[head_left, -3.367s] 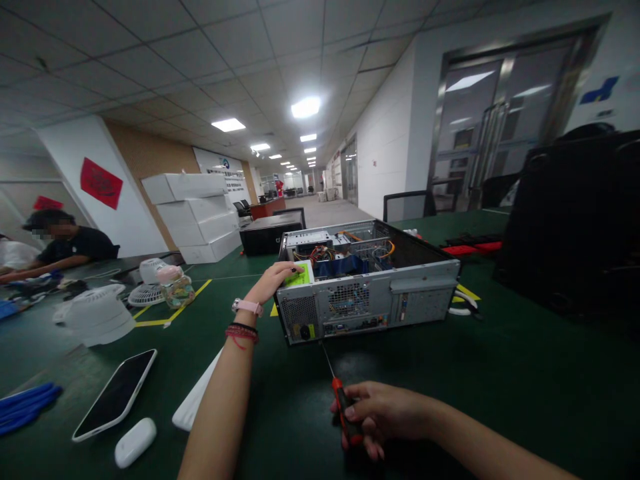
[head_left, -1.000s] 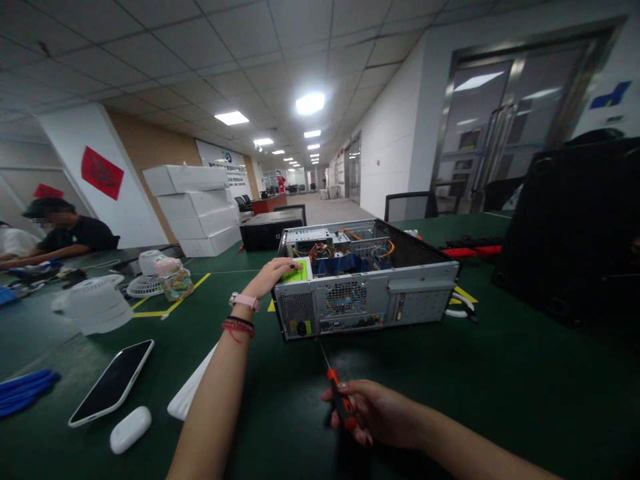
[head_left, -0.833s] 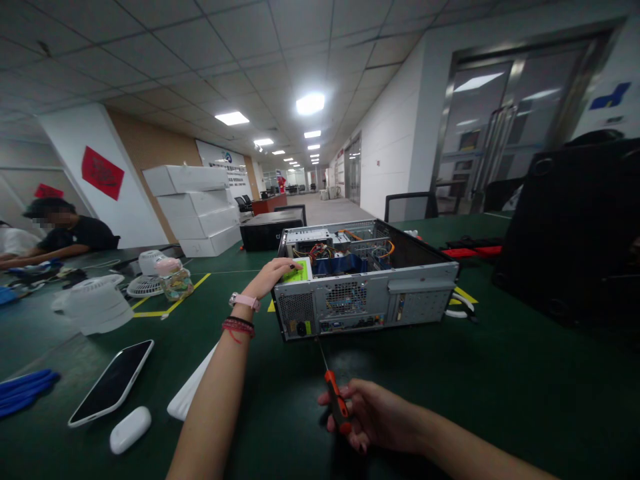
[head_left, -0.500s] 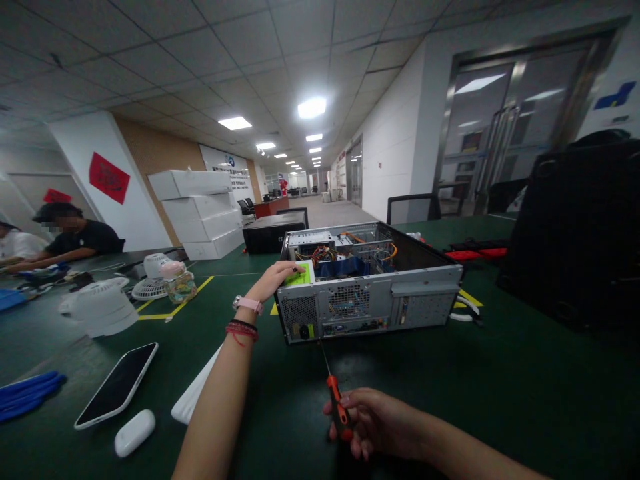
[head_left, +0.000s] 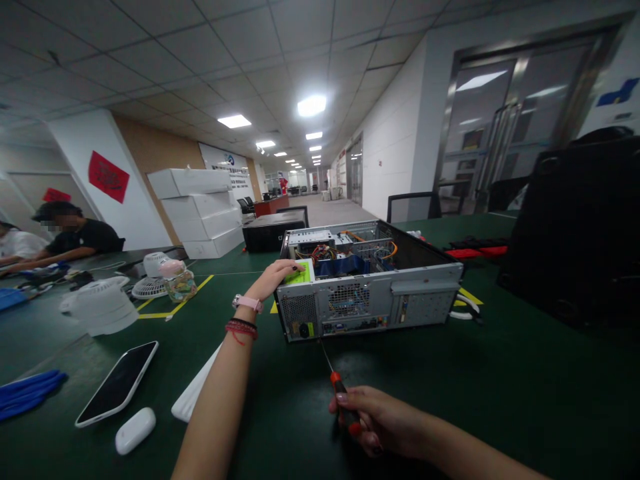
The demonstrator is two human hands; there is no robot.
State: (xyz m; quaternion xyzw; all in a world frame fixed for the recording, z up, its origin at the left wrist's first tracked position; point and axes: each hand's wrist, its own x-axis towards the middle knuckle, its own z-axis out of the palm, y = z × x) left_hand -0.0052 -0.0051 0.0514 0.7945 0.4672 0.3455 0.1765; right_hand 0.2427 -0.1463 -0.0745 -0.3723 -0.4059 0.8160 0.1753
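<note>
An opened computer case (head_left: 370, 303) lies on its side, its back panel facing me and its inner parts showing. My left hand (head_left: 278, 275) rests with its fingers laid over the green-labelled power supply (head_left: 301, 273) in the case's near left corner. Below it, my right hand (head_left: 367, 415) is closed around the red and black handle of a screwdriver (head_left: 342, 393). The long thin shaft points up and away, its tip at the lower edge of the back panel, under the power supply. Whether the tip sits in a screw is too small to see.
On the green table (head_left: 430, 400) at left lie a phone (head_left: 120, 383), a white earbud case (head_left: 135, 431) and blue gloves (head_left: 33, 393). A white fan (head_left: 100, 307) and a jar (head_left: 179, 283) stand beyond. At right is a large black panel (head_left: 565, 233). Two people sit far left.
The screwdriver's handle has shifted slightly right and turned in my right hand, while its tip stays at the panel's lower edge. My left hand has not visibly moved.
</note>
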